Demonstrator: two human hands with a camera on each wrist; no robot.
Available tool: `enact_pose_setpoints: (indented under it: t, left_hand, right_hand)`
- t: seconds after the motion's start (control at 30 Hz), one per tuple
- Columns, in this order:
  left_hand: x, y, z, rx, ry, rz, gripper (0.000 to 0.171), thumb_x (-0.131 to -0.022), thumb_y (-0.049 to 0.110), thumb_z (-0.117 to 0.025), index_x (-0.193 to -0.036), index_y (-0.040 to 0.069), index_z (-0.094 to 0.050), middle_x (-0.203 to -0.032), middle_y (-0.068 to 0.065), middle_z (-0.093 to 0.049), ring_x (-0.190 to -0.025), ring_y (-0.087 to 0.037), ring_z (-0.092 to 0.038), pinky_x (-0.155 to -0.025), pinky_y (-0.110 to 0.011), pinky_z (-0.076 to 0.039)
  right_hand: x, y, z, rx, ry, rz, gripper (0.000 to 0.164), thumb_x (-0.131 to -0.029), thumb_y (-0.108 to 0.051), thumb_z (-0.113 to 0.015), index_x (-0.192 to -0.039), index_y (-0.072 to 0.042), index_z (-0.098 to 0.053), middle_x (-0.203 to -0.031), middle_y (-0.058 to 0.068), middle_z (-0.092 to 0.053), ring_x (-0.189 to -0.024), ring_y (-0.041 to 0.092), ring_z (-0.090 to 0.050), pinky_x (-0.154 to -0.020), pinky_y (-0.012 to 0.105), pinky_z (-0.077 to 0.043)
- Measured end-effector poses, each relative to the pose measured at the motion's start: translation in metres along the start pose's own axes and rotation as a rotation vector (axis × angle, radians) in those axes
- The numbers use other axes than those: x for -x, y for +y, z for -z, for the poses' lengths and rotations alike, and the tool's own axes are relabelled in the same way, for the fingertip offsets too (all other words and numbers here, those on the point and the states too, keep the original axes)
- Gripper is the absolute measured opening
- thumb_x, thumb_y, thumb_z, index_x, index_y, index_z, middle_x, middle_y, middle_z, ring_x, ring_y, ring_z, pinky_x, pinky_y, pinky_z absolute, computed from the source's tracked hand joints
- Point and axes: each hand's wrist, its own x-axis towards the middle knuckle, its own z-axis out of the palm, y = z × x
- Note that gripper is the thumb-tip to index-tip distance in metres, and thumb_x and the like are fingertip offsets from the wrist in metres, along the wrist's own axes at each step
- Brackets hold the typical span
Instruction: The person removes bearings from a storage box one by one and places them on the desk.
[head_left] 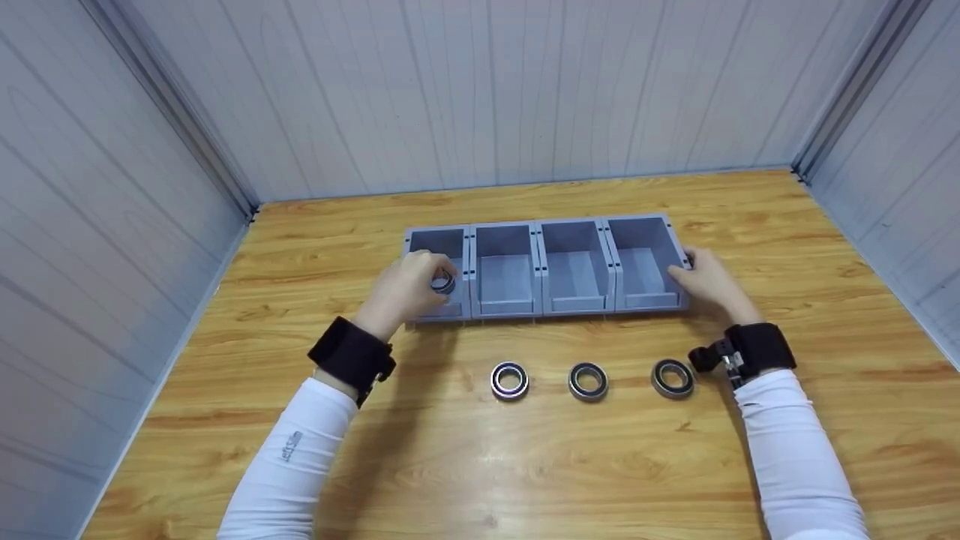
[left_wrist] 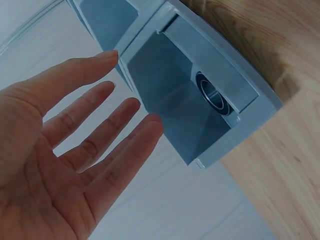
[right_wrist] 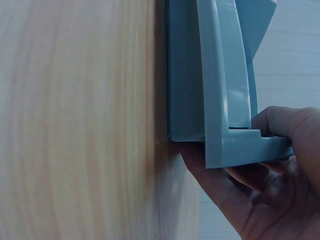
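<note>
A row of grey storage bins (head_left: pixel 506 289) stands on the wooden table. In its leftmost bin lies a ball bearing (left_wrist: pixel 212 94), close to the front lip. My left hand (head_left: pixel 415 285) hovers over that bin, and in the left wrist view the hand (left_wrist: pixel 85 135) shows its thumb and fingers apart with nothing between them. At the far end, my right hand (head_left: pixel 709 281) grips the side wall of the rightmost bin (right_wrist: pixel 215 85). The right wrist view has its thumb over the wall's edge and its fingers (right_wrist: pixel 220 195) along the outside.
Three more bearings lie in a line before the bins: a left one (head_left: pixel 509 381), a middle one (head_left: pixel 588 381) and a right one (head_left: pixel 673 378) near my right wrist strap (head_left: pixel 759 346). Pale panels (head_left: pixel 495 97) enclose the table (head_left: pixel 487 465) at the back and sides.
</note>
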Motion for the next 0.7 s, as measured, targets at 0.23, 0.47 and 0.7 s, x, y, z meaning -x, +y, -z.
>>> enact_pose_setpoints:
  t: [0.23, 0.47, 0.7]
  left_hand:
    - [-0.007, -0.007, -0.001, -0.007, -0.015, 0.040, 0.034, -0.069, 0.012, -0.072, -0.102, 0.011, -0.064, -0.091, -0.002, -0.056, -0.086, -0.018, -0.052, -0.072, -0.032, -0.044]
    - [-0.015, -0.015, -0.004, 0.005, -0.004, 0.048, 0.034, -0.069, 0.013, -0.072, -0.102, 0.007, -0.063, -0.094, -0.006, -0.057, -0.087, -0.020, -0.052, -0.074, -0.034, -0.044]
    - [-0.022, -0.024, -0.010, 0.023, -0.008, 0.062, 0.034, -0.072, 0.010, -0.071, -0.105, 0.006, -0.062, -0.100, -0.011, -0.057, -0.090, -0.022, -0.051, -0.076, -0.036, -0.044]
  right_hand:
    - [0.001, -0.001, 0.000, 0.017, 0.005, 0.002, 0.035, -0.086, -0.005, -0.047, -0.117, 0.012, -0.047, -0.092, 0.026, -0.057, -0.065, 0.015, -0.053, -0.058, 0.021, -0.045]
    - [0.001, -0.002, 0.000, 0.042, 0.005, -0.017, 0.036, -0.087, -0.008, -0.046, -0.118, 0.011, -0.047, -0.093, 0.024, -0.057, -0.071, 0.018, -0.052, -0.061, 0.022, -0.043]
    - [0.001, -0.002, -0.001, 0.026, 0.018, -0.015, 0.034, -0.087, -0.008, -0.047, -0.115, 0.011, -0.049, -0.094, 0.024, -0.057, -0.074, 0.020, -0.053, -0.063, 0.021, -0.043]
